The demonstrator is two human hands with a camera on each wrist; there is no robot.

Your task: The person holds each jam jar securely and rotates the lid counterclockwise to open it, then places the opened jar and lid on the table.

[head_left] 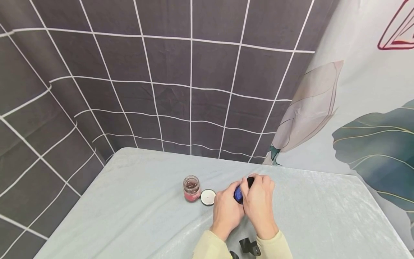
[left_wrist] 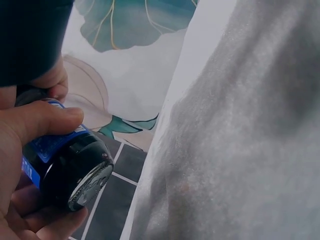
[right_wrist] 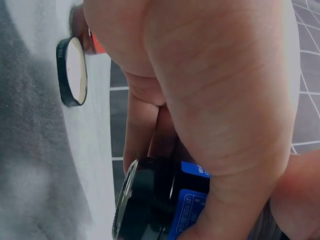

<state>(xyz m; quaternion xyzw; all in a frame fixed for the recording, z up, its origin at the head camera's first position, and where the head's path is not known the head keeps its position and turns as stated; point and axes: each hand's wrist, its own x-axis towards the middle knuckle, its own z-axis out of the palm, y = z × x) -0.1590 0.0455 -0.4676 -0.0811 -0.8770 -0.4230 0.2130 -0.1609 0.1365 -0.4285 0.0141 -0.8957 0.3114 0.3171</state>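
A dark jar with a blue label (head_left: 238, 195) is held above the table between both hands. My left hand (head_left: 226, 210) grips its body; in the left wrist view the thumb lies across the label, fingers underneath, and the jar's glass base (left_wrist: 92, 185) tilts down. My right hand (head_left: 260, 205) is curled round the black top end (head_left: 250, 181), mostly covering it. Left of the hands stands an open glass jar (head_left: 191, 189) with a red label and dark contents. Beside it a round lid (head_left: 208, 197) lies with its white inside up.
A pale cloth covers the table (head_left: 145, 201). Dark curtain with white grid lines (head_left: 191, 90) hangs behind, and a leaf-patterned white curtain (head_left: 355, 144) is at the right. A black wrist mount (head_left: 249, 246) shows by the right sleeve.
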